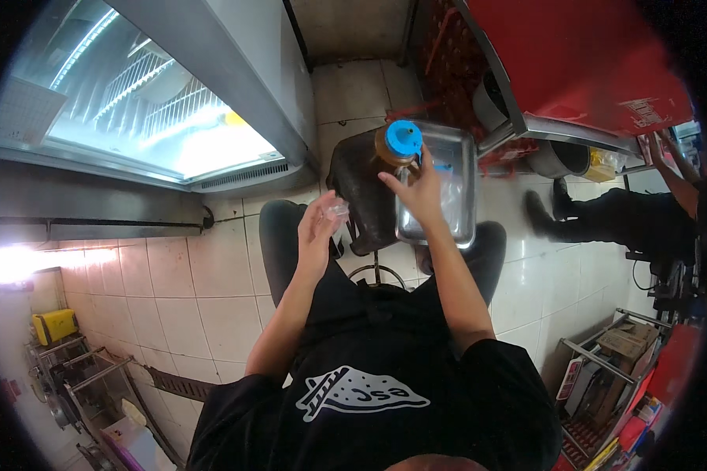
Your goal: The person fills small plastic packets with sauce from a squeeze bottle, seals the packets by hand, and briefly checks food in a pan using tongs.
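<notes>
My right hand (419, 189) is at a squeeze bottle (398, 143) with a blue screw lid and amber-brown contents. Its fingers touch the bottle's near right side; whether they grip it is hard to tell. The bottle is at the left edge of a rectangular metal tray (468, 194), which has clear plastic and a small blue item in it. In my left hand (317, 226), between the fingers, is a small clear plastic piece (335, 209). A dark stool or chair seat (359, 188) lies under and left of the tray, between my knees.
A lit glass-fronted refrigerator (153, 112) stands at the upper left. At the upper right is a red-topped table (589, 59), with metal pots below. Another person's legs (613, 218) are at the right. Metal racks stand at the lower left (100, 377) and lower right (601, 359).
</notes>
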`<state>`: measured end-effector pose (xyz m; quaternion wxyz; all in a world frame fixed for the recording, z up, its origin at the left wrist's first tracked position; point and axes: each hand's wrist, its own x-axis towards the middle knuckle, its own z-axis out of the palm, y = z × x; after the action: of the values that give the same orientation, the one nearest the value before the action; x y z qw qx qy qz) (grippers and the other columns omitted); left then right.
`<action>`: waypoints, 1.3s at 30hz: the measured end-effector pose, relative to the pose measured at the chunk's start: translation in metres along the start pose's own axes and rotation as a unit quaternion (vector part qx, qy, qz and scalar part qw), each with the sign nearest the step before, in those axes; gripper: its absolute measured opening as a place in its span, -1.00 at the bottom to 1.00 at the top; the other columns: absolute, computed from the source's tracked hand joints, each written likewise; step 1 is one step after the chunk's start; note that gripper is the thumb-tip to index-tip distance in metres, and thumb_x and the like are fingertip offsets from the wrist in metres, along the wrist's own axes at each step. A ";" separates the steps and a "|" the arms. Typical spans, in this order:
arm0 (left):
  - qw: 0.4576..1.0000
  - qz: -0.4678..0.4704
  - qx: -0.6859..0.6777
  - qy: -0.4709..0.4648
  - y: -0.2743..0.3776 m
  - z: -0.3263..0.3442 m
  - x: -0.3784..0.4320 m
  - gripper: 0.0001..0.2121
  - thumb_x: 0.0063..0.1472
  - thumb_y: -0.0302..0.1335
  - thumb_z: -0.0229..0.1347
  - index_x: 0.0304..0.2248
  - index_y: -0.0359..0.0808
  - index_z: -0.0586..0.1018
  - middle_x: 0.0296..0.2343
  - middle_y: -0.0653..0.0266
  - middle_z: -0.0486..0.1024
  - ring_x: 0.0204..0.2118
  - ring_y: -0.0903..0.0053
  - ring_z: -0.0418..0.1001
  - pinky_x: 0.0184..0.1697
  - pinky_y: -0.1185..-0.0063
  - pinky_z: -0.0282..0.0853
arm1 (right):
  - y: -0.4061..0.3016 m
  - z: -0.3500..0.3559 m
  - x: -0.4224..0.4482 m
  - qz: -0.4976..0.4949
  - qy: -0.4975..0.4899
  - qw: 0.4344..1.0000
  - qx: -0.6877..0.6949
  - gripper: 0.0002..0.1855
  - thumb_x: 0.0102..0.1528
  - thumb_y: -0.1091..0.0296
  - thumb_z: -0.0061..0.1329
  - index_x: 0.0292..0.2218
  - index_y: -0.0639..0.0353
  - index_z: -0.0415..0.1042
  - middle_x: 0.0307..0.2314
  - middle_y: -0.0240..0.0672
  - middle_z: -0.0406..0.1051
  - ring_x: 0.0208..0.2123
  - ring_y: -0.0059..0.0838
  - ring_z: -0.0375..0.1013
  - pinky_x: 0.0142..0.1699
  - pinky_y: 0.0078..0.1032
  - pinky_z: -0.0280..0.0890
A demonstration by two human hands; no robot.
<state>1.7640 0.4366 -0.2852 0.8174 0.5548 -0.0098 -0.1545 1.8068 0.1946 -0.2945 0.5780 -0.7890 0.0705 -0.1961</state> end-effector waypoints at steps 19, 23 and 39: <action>0.973 0.067 -0.196 -0.107 0.027 0.016 -0.004 -0.56 0.45 -0.07 -0.12 0.19 -0.07 0.23 0.10 0.00 0.36 -0.08 0.37 0.42 0.07 0.30 0.32 | 0.016 0.036 0.012 0.006 -0.002 1.000 0.020 0.16 -0.27 0.14 0.55 0.18 0.26 0.05 0.01 -0.11 0.34 0.07 -0.26 0.37 0.17 -0.30 0.30; 0.972 0.070 -0.172 -0.143 0.034 0.017 -0.010 -0.54 0.44 -0.04 -0.11 0.16 -0.10 0.20 0.07 -0.06 0.37 -0.15 0.43 0.39 -0.06 0.40 0.31 | -0.024 0.019 0.009 -0.086 0.013 0.995 0.039 0.20 -0.32 0.17 0.56 0.21 0.27 0.08 0.01 -0.08 0.36 0.08 -0.23 0.38 0.17 -0.27 0.31; 0.868 0.434 0.177 -0.165 0.102 0.093 -0.014 -0.40 0.34 -0.29 0.16 0.12 -0.25 0.01 0.02 -0.19 0.28 -0.10 0.34 0.37 -0.05 0.42 0.36 | -0.249 -0.156 0.017 -0.424 -0.138 0.709 -0.546 -0.21 -0.13 0.39 0.25 0.16 -0.16 0.33 0.06 -0.39 0.36 0.13 -0.20 0.31 0.28 -0.04 0.11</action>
<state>1.7577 0.3902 -0.1545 0.6770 0.5962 -0.4113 0.1307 1.7327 0.1313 -0.0167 -0.0946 -0.9320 -0.2577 -0.2367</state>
